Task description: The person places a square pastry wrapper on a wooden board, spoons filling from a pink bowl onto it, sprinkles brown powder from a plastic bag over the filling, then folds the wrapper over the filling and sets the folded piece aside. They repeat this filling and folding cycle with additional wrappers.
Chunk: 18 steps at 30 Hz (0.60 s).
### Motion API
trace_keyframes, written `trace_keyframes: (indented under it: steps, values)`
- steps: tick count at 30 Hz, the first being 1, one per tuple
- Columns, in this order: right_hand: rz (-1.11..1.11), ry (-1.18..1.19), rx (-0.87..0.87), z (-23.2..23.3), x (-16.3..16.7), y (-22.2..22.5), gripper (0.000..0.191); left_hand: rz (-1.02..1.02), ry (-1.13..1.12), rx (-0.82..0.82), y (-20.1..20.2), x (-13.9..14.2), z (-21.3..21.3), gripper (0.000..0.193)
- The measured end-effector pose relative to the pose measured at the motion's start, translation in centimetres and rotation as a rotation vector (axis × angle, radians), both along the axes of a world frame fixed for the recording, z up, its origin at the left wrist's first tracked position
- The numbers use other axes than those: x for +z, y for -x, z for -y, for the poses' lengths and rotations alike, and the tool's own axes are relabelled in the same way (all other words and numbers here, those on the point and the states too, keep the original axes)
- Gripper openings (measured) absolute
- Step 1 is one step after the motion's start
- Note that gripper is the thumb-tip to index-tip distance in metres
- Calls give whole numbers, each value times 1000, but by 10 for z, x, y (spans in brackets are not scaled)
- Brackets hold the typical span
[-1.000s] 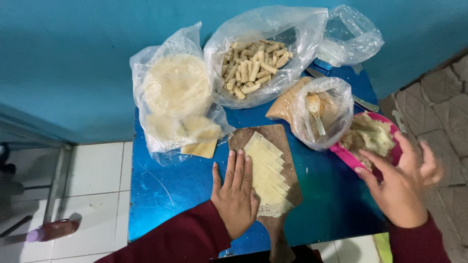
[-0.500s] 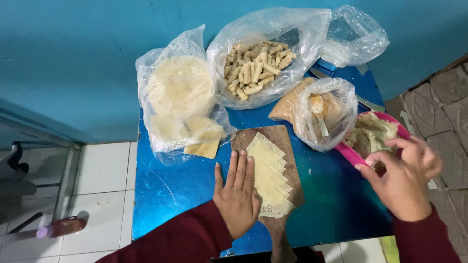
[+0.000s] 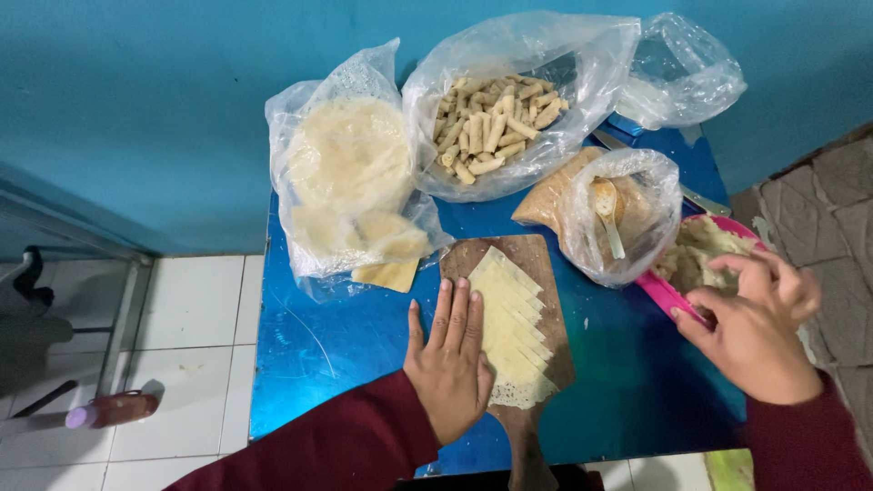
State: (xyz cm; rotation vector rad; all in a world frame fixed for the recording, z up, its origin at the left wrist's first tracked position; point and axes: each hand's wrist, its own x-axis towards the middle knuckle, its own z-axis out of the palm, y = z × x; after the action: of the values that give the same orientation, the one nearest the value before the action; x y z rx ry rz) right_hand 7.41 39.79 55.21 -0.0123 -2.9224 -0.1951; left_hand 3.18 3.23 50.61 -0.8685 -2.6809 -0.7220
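My left hand lies flat, fingers together, on the left edge of a wooden cutting board and the blue table beside it. A fanned stack of pale yellow pastry sheets lies on the board, touching my fingers. My right hand is over a pink bowl of pale mashed filling, fingers curled and pinching at the filling.
The small blue table stands against a teal wall. On it: a plastic bag of round wrappers, a bag of rolled sticks, a bag of brown crumbs with a spoon, an empty bag. A bottle lies on white floor tiles.
My right hand has moved in over the pink bowl and its fingers have curled into the filling. My left hand has stayed flat on the board.
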Motion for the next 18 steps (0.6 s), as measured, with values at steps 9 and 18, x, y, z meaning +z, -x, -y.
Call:
trace_keyframes:
  steps: [9, 18]
  values:
    - [-28, -26, -81, 20, 25, -4, 33, 15, -16, -10, 3, 4, 0, 79]
    - [-98, 180, 506, 119, 22, 45, 64, -5, -62, 56, -1, 7, -2, 78]
